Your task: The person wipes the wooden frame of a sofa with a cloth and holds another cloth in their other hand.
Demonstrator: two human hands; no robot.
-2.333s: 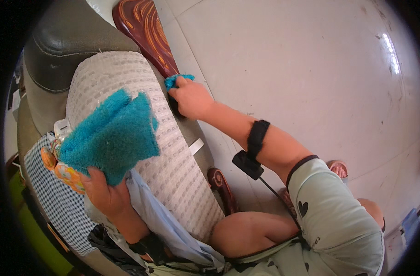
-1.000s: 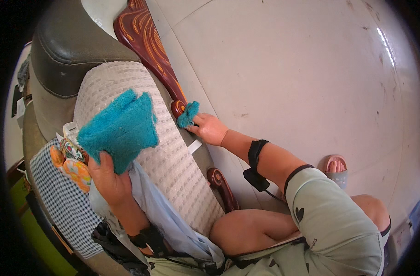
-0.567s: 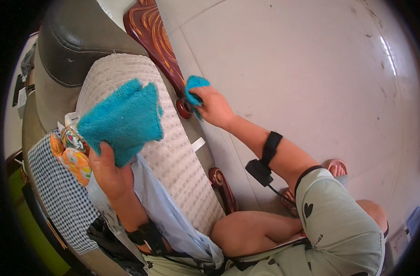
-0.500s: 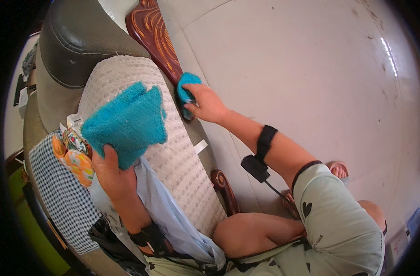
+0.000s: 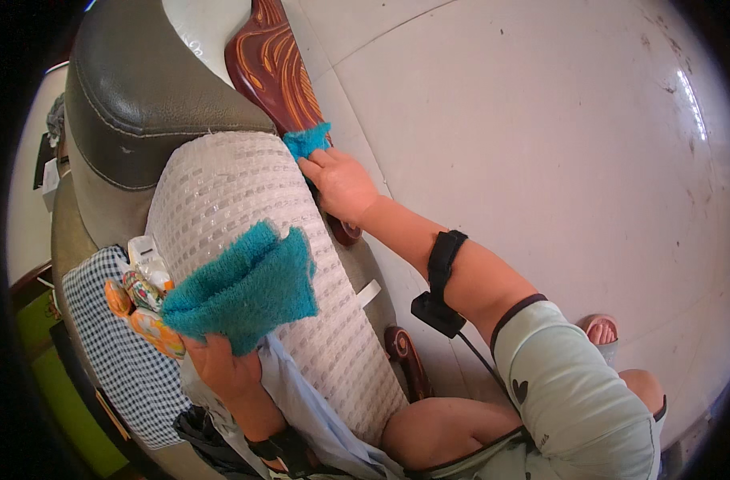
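Observation:
A folded teal cloth (image 5: 241, 284) is gripped from below by my left hand (image 5: 225, 368), held over the pale textured seat cover (image 5: 221, 176). My right hand (image 5: 345, 188) presses a second teal cloth (image 5: 307, 142) against the dark red carved wooden trim (image 5: 279, 76) along the sofa's front edge. The fingers of that hand curl over the cloth and partly hide it. Below the wrist, the rounded lower end of the carving shows beside the seat.
A dark leather armrest (image 5: 153, 88) rises at the far left. On the seat lie a checked cloth (image 5: 129, 352), colourful floral fabric (image 5: 153, 328), a light blue garment (image 5: 309, 400) and a black bag (image 5: 209, 440). Another carved wooden piece (image 5: 407, 360) stands near my knee; pale tiled floor (image 5: 525, 144) spreads right.
My right hand has shifted its cloth slightly up the carved trim, onto its broader part. The left hand and its cloth appear lower in the picture, as the whole view has shifted.

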